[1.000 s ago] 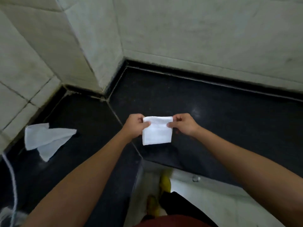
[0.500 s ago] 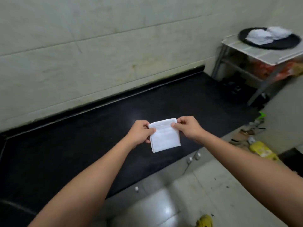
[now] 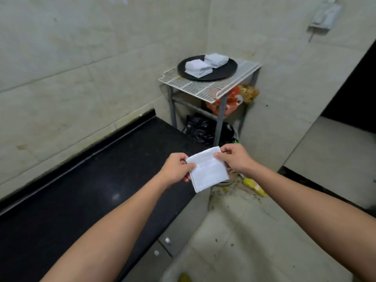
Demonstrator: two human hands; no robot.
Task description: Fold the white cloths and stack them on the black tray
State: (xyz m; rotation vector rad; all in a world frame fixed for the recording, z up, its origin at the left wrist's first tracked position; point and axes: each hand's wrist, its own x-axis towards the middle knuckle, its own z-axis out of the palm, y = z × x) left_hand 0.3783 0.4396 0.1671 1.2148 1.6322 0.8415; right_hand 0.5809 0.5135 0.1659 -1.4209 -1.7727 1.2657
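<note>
Two hands hold one folded white cloth in the air at the centre of the frame. My left hand pinches its upper left corner between thumb and curled fingers, and my right hand pinches the upper right corner the same way. The cloth hangs as a small soft square with a stitched hem, over the end of the glossy, speckled black counter. The counter's end and a strip of littered pale floor lie between the cloth and the white wire rack in the upper middle. On the rack sits the round black tray, carrying a nearer stack and a farther stack of folded cloths side by side. Under the rack are a crumpled orange bag and a black plastic bag. A yellow packet lies on the floor just beside my right wrist.
</note>
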